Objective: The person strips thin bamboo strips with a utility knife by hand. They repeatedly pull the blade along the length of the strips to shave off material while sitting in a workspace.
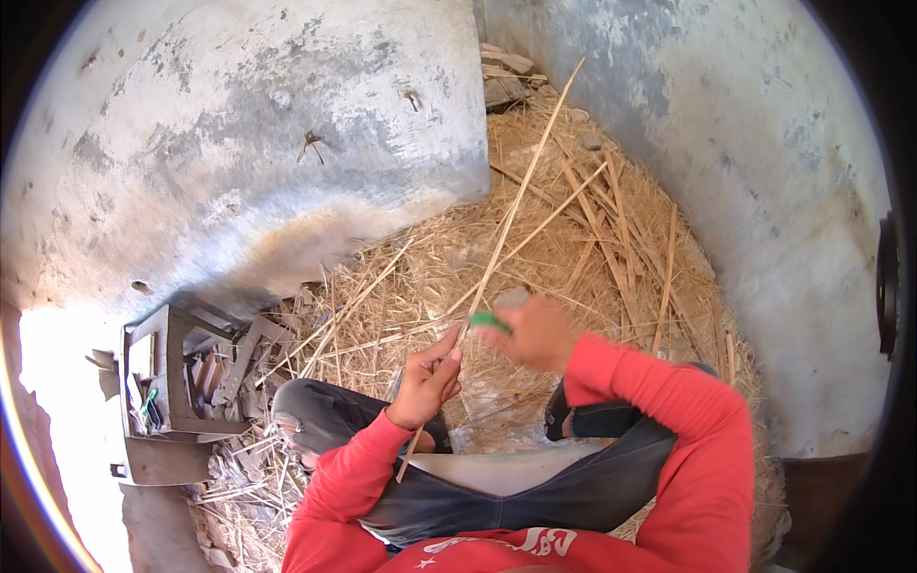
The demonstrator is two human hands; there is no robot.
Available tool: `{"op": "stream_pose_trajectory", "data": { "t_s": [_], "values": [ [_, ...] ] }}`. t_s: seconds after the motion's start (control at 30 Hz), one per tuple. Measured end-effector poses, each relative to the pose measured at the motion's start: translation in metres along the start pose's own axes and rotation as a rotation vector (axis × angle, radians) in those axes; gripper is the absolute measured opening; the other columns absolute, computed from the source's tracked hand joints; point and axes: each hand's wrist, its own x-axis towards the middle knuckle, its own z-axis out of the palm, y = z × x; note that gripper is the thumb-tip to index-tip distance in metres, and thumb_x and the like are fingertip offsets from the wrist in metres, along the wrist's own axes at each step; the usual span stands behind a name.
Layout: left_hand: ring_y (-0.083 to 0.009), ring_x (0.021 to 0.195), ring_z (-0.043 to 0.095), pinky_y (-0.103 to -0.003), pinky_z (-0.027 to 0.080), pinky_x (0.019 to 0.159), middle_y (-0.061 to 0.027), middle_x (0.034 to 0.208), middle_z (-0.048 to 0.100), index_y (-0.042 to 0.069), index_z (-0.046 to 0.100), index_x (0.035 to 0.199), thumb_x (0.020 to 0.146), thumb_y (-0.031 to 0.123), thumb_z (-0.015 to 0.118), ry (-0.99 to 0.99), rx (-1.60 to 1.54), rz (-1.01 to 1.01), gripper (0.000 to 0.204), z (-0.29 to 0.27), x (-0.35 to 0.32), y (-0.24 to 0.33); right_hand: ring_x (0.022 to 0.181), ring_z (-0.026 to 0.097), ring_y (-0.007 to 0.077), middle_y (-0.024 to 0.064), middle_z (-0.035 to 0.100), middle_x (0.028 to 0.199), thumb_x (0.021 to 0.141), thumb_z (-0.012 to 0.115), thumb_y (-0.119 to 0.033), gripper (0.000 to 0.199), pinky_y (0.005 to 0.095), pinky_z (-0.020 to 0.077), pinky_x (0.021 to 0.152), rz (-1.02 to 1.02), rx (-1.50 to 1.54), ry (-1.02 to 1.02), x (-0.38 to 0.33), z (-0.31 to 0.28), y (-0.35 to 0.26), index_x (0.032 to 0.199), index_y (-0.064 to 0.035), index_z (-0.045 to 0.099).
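Observation:
A long, thin pale strip, like split bamboo or wood, (pixel 519 196) slants from my lap up toward the far wall. My left hand (pixel 427 384) is closed around its lower part, thumb along the strip, and the short tail end sticks out below. In my right hand (pixel 540 334) is a green-handled tool (pixel 489 323), held against or just beside the strip a little above my left fingers. Motion blurs the tool, and I cannot make out its blade or working end.
Straw-like shavings (pixel 401 286) cover the floor between my legs and the walls. Several loose strips (pixel 611 229) lie across them at the far right. To the left, a wooden frame (pixel 177 372) holds scraps. A grey wall (pixel 287 124) rises ahead, another wall (pixel 764 191) at right.

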Motion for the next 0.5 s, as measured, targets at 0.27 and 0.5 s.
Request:
{"op": "stream_pose_trajectory", "data": {
  "t_s": [0.27,0.5],
  "values": [
    [-0.0036,0.048,0.026,-0.024,0.025,0.046,0.0063,0.059,0.033,0.004,0.035,0.157,0.109,0.014,0.049,-0.094,-0.016,-0.073,0.051,-0.004,-0.012,-0.01,0.051,0.059,0.0321,0.0187,0.056,0.056,0.103,0.047,-0.057,0.058,0.0444,0.0486,0.055,0.561,0.041,0.085,0.036,-0.06,0.114,0.105,-0.0059,0.075],
    [-0.004,0.046,0.026,-0.023,0.024,0.045,0.0064,0.058,0.03,0.009,0.036,0.157,0.11,0.015,0.046,-0.05,-0.188,-0.087,0.049,-0.006,-0.005,0.002,0.058,0.065,0.0379,0.0188,0.061,0.059,0.103,0.04,-0.061,0.067,0.0492,0.0523,0.061,0.025,-0.021,-0.068,0.006,-0.008,-0.004,0.105,-0.0045,0.076]
  ]
}}
